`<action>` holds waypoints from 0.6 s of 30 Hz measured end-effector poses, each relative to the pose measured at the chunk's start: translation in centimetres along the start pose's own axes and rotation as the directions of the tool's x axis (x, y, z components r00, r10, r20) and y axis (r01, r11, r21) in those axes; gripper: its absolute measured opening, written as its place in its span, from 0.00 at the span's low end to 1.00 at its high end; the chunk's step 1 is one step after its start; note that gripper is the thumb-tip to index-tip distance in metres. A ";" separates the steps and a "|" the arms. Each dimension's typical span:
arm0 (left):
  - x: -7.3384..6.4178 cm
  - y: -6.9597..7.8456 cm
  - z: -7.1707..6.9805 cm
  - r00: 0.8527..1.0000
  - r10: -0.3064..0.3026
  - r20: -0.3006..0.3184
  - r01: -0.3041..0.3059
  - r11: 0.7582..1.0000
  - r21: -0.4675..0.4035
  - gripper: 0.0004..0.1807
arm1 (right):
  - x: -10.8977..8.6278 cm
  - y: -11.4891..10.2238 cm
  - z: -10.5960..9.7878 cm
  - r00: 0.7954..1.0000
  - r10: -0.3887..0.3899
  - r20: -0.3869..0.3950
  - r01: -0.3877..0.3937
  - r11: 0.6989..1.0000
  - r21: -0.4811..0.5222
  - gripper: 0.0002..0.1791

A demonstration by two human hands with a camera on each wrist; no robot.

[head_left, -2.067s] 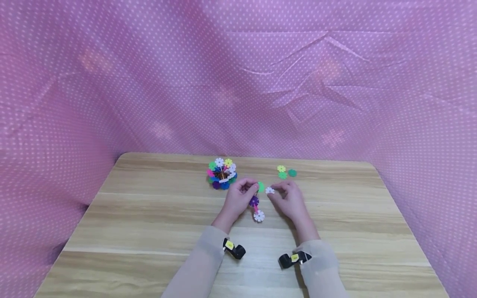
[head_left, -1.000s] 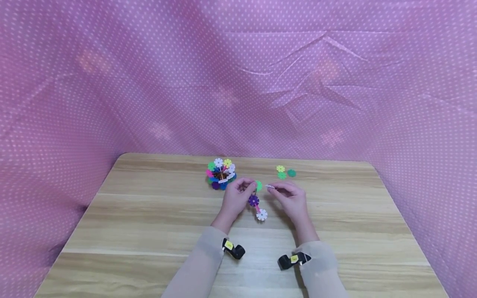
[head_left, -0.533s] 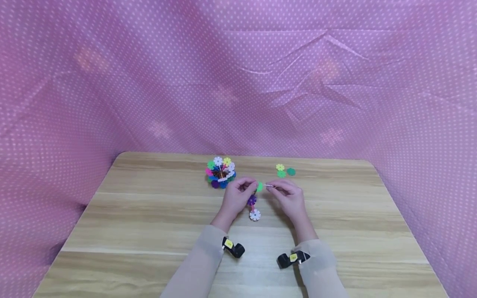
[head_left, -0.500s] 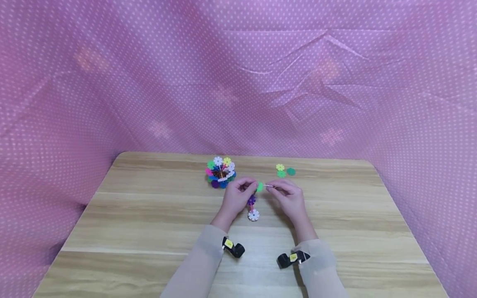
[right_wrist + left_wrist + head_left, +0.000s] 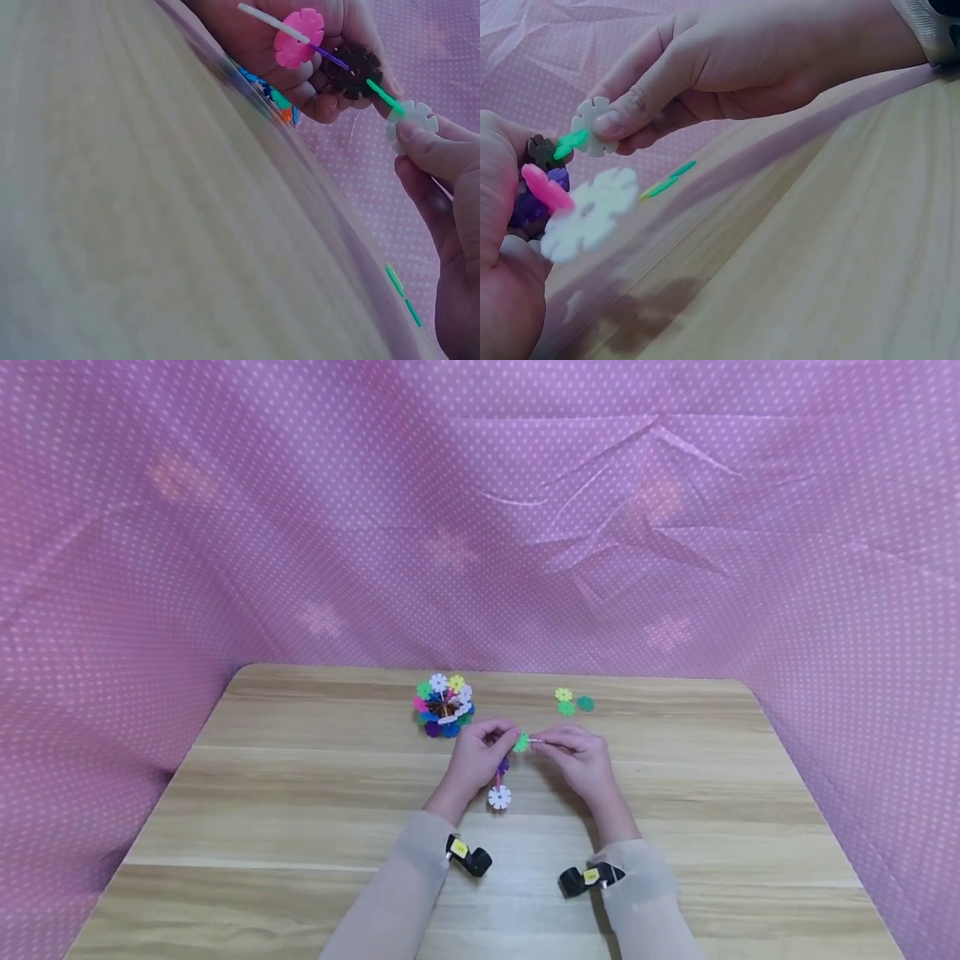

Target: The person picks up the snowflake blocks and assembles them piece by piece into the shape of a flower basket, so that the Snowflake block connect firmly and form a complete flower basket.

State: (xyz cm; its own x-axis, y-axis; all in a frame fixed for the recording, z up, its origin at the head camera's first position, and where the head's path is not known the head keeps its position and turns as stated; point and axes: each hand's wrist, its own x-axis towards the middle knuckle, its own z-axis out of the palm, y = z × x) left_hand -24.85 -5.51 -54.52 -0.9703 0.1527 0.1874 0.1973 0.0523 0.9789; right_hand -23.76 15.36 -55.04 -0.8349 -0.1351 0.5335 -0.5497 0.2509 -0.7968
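Note:
Out over the table, my left hand (image 5: 474,756) pinches a chain of plastic snowflake discs by its dark brown disc (image 5: 351,73). On one side of that disc juts a bright green disc (image 5: 521,742). On the other follow a purple disc (image 5: 529,210), a pink disc (image 5: 291,54) and, at the lower end, a white disc (image 5: 499,797). Thumb and fingers of my right hand (image 5: 585,764) pinch a second white snowflake disc (image 5: 420,120), edge-on in the head view. Its rim meets the green disc's edge in both wrist views. My left fingers partly hide the brown disc.
Left of my hands stands a round, multicoloured assembly of snowflake discs (image 5: 447,720). Farther back on the right lie a loose yellow disc (image 5: 563,694), a green disc (image 5: 566,708) and a teal disc (image 5: 586,703). Pink dotted cloth (image 5: 480,527) hangs behind the wooden table (image 5: 300,827).
My right hand has turned its white disc from face-up to edge-on and brought it left against the green disc. The chain's lower white end has swung left.

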 end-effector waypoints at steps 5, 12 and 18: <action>-0.2 0.2 0.0 1.000 0.001 0.021 -0.001 1.000 0.018 0.05 | 0.0 -0.3 -0.2 0.998 -0.060 0.017 0.061 0.995 -0.079 0.10; -0.1 0.0 0.2 1.000 0.003 0.002 -0.003 1.000 0.019 0.07 | -0.1 -0.3 -0.1 0.998 0.055 -0.031 -0.051 0.993 0.102 0.13; -0.1 0.0 0.0 1.000 0.012 0.020 -0.012 1.000 -0.018 0.08 | -0.1 -0.1 0.0 0.995 0.071 -0.072 -0.054 0.977 0.206 0.13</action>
State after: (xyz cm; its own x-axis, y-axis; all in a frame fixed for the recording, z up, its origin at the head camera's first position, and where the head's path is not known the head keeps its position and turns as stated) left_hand -24.71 -5.49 -54.56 -0.9648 0.1733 0.1976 0.2062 0.0331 0.9779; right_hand -23.64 15.30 -54.99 -0.8676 -0.0476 0.4950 -0.4971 0.0547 -0.8660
